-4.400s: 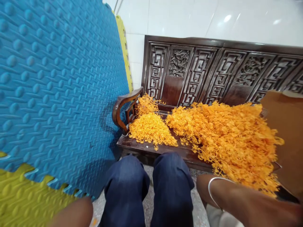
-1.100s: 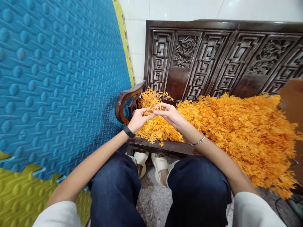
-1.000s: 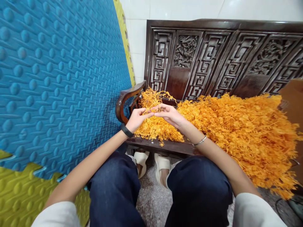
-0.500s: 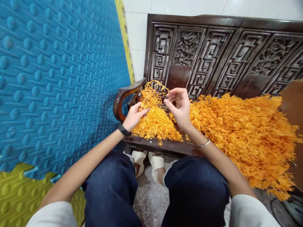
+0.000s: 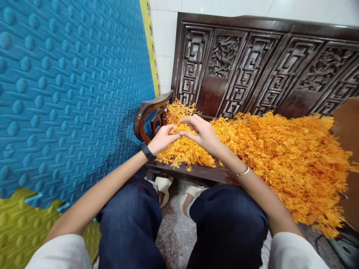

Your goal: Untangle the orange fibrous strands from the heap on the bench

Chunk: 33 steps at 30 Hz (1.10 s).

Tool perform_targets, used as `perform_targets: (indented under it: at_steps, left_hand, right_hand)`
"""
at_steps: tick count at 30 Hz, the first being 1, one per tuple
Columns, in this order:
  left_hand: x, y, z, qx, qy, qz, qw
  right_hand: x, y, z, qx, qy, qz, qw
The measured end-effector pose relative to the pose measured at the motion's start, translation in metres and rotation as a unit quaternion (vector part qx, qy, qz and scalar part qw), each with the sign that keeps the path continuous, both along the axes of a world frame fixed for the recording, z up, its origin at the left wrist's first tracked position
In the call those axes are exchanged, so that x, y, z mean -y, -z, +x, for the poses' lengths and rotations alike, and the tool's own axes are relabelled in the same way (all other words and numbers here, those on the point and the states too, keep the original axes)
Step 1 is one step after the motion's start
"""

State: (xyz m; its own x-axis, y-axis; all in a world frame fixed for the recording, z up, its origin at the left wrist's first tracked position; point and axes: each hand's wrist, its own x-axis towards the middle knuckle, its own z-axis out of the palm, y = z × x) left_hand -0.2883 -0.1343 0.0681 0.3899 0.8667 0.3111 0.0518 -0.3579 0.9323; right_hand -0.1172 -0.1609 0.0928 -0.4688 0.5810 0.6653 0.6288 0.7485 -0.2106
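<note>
The sprigs [image 5: 280, 149] look like matt orange plastic. The bench [image 5: 252, 56] is dark, glossy carved wood. The mat [image 5: 70, 93] is bumpy blue foam.

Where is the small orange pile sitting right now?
In the head view, the small orange pile lies at the bench seat's left end, beside the curved armrest, under both hands, left of the big heap.

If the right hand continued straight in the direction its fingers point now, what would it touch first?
The right hand points leftward, toward the left hand. It would probably meet the left hand's fingertips first, where both pinch an orange sprig above the small pile. Depth is unclear.
</note>
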Motion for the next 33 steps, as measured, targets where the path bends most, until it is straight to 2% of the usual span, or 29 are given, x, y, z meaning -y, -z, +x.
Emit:
perform_targets:
  at_steps: [7, 12, 19, 22, 23, 24, 26, 28, 31, 33]
  left_hand:
    - [-0.004, 0.006, -0.002, -0.005, 0.011, 0.01, 1.0]
    - [0.0, 0.0, 0.0, -0.006, 0.011, 0.029, 1.0]
    - [0.0, -0.002, 0.002, -0.041, 0.017, 0.073, 0.996]
    - [-0.001, -0.002, -0.008, -0.052, 0.018, 0.059, 0.997]
    - [-0.002, -0.002, -0.014, -0.055, 0.013, 0.053, 0.997]
    - [-0.002, -0.002, -0.019, -0.057, 0.003, 0.048, 0.997]
    - [-0.004, -0.002, -0.03, -0.052, -0.036, 0.045, 0.997]
    - [-0.005, -0.001, -0.036, -0.053, -0.07, 0.029, 0.996]
    - [-0.008, 0.003, -0.035, -0.041, -0.07, -0.025, 0.996]
    - [-0.011, 0.007, -0.03, -0.009, -0.057, -0.046, 0.997]
  right_hand:
    - [-0.011, 0.007, 0.001, -0.08, -0.026, -0.091, 0.992]
    - [-0.015, 0.008, -0.001, -0.215, -0.079, -0.17, 0.958]
    - [-0.023, 0.009, -0.007, -0.352, -0.07, -0.315, 0.879]
    - [-0.034, 0.002, 0.018, -0.49, 0.004, -0.326, 0.808]
    - [-0.038, 0.001, 0.031, -0.562, 0.051, -0.303, 0.768]
    - [-0.041, 0.003, 0.044, -0.599, 0.081, -0.274, 0.748]
    - [-0.044, 0.017, 0.065, -0.628, 0.117, -0.232, 0.733]
    - [-0.046, 0.041, 0.073, -0.621, 0.147, -0.24, 0.732]
    - [-0.054, 0.078, 0.064, -0.557, 0.189, -0.286, 0.756]
    - [-0.064, 0.092, 0.056, -0.527, 0.203, -0.286, 0.774]
